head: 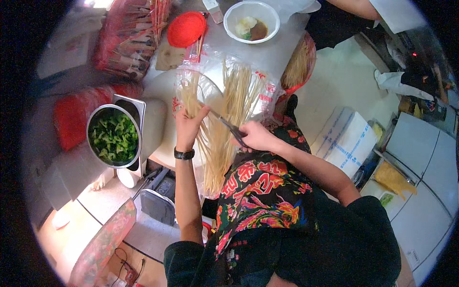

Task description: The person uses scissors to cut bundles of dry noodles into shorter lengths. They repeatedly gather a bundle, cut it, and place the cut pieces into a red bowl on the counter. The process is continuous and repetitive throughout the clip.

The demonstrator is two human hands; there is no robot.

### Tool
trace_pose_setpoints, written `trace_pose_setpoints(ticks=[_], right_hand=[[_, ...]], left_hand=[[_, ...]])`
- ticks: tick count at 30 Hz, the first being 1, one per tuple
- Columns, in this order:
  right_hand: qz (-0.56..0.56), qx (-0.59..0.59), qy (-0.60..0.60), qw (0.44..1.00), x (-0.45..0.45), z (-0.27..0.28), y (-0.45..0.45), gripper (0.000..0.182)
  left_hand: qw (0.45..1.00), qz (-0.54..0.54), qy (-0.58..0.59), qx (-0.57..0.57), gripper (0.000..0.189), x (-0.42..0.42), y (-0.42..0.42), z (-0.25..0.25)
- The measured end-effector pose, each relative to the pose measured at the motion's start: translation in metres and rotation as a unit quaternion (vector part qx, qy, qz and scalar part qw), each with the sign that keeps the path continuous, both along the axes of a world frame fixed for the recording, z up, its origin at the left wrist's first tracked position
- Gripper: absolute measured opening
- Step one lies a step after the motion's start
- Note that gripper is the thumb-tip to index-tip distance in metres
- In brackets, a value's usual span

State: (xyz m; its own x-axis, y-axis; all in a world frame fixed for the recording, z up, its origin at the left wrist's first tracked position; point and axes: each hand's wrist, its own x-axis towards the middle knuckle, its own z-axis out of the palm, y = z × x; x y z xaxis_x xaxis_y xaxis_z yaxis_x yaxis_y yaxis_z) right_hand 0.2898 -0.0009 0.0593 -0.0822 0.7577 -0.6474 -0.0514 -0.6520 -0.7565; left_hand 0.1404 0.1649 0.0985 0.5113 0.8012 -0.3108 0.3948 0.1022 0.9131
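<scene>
Long pale noodle-like strands (236,93) lie across a clear printed plastic bag (267,97) in front of me. My left hand (190,123), with a black-strapped watch (184,154) on its wrist, grips a bunch of these strands, whose upper ends rise above the fingers. My right hand (256,136) holds dark-handled scissors (229,125). Their blades point up and left towards the bunch, close by the left fingertips. Whether the blades touch the strands I cannot tell.
A metal pot of chopped greens (114,138) stands at the left. Beyond the strands are a white bowl with food (263,34) and a red plastic basket (186,29). Skewers in red plastic (125,39) lie upper left. Another person's arm (358,8) shows upper right.
</scene>
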Motion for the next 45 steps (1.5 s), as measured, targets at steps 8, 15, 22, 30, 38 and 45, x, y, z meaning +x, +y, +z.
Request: trace_pose_setpoints(ticks=[8,15,22,30,38,45], right_hand=[[0.227,0.125,-0.308,0.916,-0.008,-0.029,-0.011,0.020],[0.275,0.124,-0.362,0.882,-0.003,-0.044,-0.010,0.017],[0.287,0.124,-0.368,0.875,0.000,-0.044,-0.010,0.015],[0.292,0.122,-0.381,0.869,-0.004,-0.053,-0.012,0.016],[0.227,0.121,-0.357,0.898,0.000,-0.063,-0.022,0.017],[0.109,0.084,-0.307,0.942,0.012,-0.067,-0.028,0.021]], left_hand=[[0.999,0.031,0.008,-0.003,0.019,-0.035,-0.023,0.009],[0.993,0.097,0.058,0.040,0.019,-0.089,-0.023,0.047],[0.967,0.215,-0.098,0.091,0.013,-0.136,-0.034,0.136],[0.939,0.165,-0.223,0.203,0.021,-0.146,-0.024,0.184],[0.922,0.121,-0.308,0.199,0.018,-0.133,-0.008,0.193],[0.905,0.064,-0.358,0.220,0.052,-0.060,0.010,0.130]])
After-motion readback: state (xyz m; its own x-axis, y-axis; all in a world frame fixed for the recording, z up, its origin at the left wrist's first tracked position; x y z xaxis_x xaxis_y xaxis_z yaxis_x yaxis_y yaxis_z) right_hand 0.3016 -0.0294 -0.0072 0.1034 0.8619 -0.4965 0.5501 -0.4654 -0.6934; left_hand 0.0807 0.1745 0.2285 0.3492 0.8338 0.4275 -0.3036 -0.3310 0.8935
